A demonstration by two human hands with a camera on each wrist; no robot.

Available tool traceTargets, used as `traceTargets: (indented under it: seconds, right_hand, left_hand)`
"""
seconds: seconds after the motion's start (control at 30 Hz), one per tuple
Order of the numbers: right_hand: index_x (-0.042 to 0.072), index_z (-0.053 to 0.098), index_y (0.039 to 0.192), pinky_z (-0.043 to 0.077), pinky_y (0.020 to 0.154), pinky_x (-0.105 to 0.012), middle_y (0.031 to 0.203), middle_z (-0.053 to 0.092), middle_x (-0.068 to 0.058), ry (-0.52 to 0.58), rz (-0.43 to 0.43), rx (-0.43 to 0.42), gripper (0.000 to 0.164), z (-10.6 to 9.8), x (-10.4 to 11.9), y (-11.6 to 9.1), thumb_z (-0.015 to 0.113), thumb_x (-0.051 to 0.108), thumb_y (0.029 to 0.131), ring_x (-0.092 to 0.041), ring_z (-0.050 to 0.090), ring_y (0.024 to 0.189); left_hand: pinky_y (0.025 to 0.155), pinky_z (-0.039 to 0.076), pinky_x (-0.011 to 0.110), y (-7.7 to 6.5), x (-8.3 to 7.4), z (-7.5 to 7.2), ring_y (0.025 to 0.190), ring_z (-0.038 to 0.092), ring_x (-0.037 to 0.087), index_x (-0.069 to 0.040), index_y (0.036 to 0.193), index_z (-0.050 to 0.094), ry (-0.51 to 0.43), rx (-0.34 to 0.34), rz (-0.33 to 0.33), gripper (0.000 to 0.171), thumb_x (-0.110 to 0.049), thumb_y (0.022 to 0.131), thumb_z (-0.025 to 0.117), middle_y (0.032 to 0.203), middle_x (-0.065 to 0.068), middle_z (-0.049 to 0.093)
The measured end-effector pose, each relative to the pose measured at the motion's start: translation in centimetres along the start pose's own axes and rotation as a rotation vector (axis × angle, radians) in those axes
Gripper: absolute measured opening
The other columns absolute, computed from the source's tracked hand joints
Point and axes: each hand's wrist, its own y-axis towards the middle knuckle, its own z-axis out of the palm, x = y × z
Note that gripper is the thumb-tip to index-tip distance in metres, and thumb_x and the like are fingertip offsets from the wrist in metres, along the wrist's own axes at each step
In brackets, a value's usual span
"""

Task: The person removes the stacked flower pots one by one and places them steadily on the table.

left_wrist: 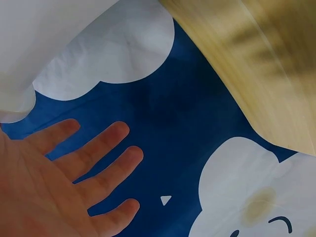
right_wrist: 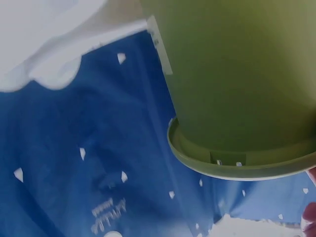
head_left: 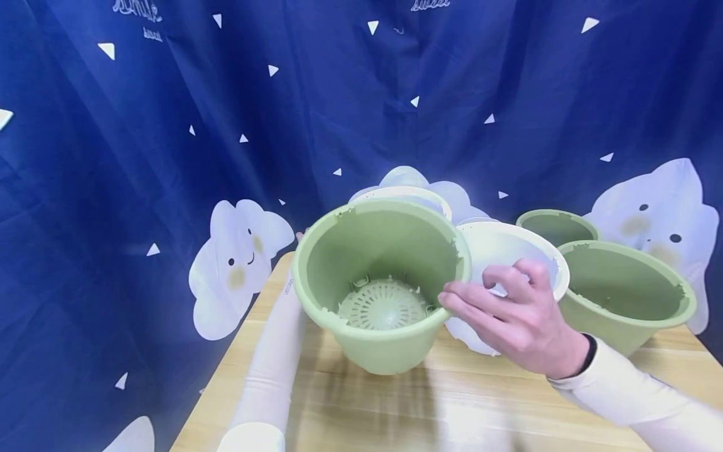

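Observation:
A light green plastic plant pot (head_left: 390,355), its mouth tilted toward me, appears raised over the wooden table (head_left: 361,420). Inside, at its bottom, lies a slotted round disc (head_left: 381,307) with small clips around it. My right hand (head_left: 522,320) pinches the pot's rim on the right side. In the right wrist view the green pot (right_wrist: 237,84) fills the upper right, with only fingertips (right_wrist: 310,212) showing at the edge. My left arm reaches forward beside the pot, which mostly hides that hand in the head view. The left hand (left_wrist: 59,192) has its fingers spread and holds nothing.
Just behind the right hand stands a white pot (head_left: 503,245). Another white pot (head_left: 407,192) shows its rim behind the raised one. To the right are a large green pot (head_left: 627,282) and a further green pot (head_left: 556,227). A blue curtain (head_left: 361,113) hangs behind the table.

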Motion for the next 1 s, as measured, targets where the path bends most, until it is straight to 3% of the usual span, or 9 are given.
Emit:
traceTargets:
  seconds: [0.03,0.07,0.1,0.13,0.2,0.33,0.47,0.8,1.0]
  right_hand:
    - [0.008,0.078,0.084,0.022,0.069,-0.039,0.074,0.074,0.0,0.006,-0.004,0.02,0.017,0.1,0.2,-0.5,0.067,0.006,0.097,-0.024,0.041,0.07]
    - [0.008,0.079,0.085,0.023,0.07,-0.04,0.075,0.075,0.0,0.011,-0.006,0.039,0.018,0.2,0.4,-1.0,0.066,0.006,0.098,-0.024,0.042,0.07]
    - [0.008,0.079,0.085,0.023,0.07,-0.04,0.076,0.075,0.0,0.014,-0.008,0.06,0.019,0.3,0.6,-1.5,0.065,0.007,0.098,-0.024,0.043,0.07]
    - [0.009,0.079,0.085,0.024,0.07,-0.04,0.077,0.075,0.0,0.015,-0.008,0.081,0.02,0.4,0.9,-2.1,0.064,0.008,0.099,-0.024,0.044,0.071]
    - [0.009,0.079,0.086,0.025,0.071,-0.04,0.079,0.076,0.001,0.021,-0.005,0.12,0.022,0.6,1.4,-3.2,0.063,0.009,0.101,-0.024,0.046,0.072]
    - [0.01,0.079,0.087,0.028,0.071,-0.039,0.083,0.077,0.002,0.024,0.004,0.179,0.025,0.9,2.6,-5.3,0.06,0.012,0.102,-0.023,0.05,0.074]
    - [0.012,0.079,0.086,0.029,0.071,-0.038,0.084,0.077,0.003,0.011,0.01,0.195,0.027,1.2,3.6,-6.9,0.058,0.014,0.103,-0.022,0.05,0.074]
    - [0.009,0.077,0.084,0.029,0.073,-0.037,0.083,0.075,0.002,0.037,0.029,0.187,0.027,1.3,5.3,-8.9,0.058,0.013,0.102,-0.02,0.047,0.073]
    - [0.01,0.076,0.085,0.029,0.072,-0.036,0.084,0.074,0.002,0.039,0.077,0.25,0.028,0.9,5.9,-9.6,0.055,0.012,0.104,-0.019,0.048,0.071]
  left_hand:
    - [0.116,0.04,0.054,2.0,1.6,0.5,0.124,0.064,0.033,-0.009,0.135,0.062,0.486,-0.007,-0.088,0.065,-0.051,0.111,0.019,0.13,0.015,0.069]
    - [0.117,0.035,0.06,4.0,3.1,0.8,0.128,0.061,0.037,-0.011,0.139,0.059,0.626,0.005,-0.165,0.067,-0.052,0.11,0.015,0.135,0.016,0.067]
    - [0.116,0.031,0.065,6.1,4.8,1.2,0.133,0.056,0.041,-0.015,0.144,0.056,0.674,0.023,-0.241,0.071,-0.053,0.108,0.008,0.142,0.016,0.063]
    - [0.115,0.028,0.067,6.7,4.0,0.9,0.135,0.054,0.041,-0.021,0.146,0.056,0.586,0.039,-0.338,0.075,-0.061,0.105,0.006,0.145,0.012,0.062]
    - [0.112,0.03,0.071,6.5,1.7,-0.3,0.14,0.051,0.045,-0.027,0.149,0.055,0.501,0.092,-0.413,0.076,-0.068,0.103,0.011,0.152,0.013,0.058]
    - [0.11,0.032,0.07,5.2,-0.4,-0.9,0.137,0.052,0.048,-0.021,0.15,0.054,0.487,0.081,-0.364,0.073,-0.061,0.104,0.014,0.152,0.016,0.057]
    - [0.112,0.031,0.068,4.3,-1.2,-1.0,0.137,0.051,0.047,-0.02,0.151,0.053,0.488,0.056,-0.331,0.074,-0.062,0.103,0.014,0.152,0.016,0.057]
    - [0.112,0.032,0.068,4.2,-1.3,-0.7,0.136,0.053,0.048,-0.02,0.149,0.055,0.469,0.027,-0.321,0.073,-0.06,0.104,0.014,0.15,0.017,0.059]
    - [0.11,0.032,0.066,4.2,-1.3,-0.9,0.136,0.053,0.047,-0.02,0.15,0.054,0.47,0.041,-0.327,0.074,-0.06,0.103,0.012,0.151,0.016,0.058]
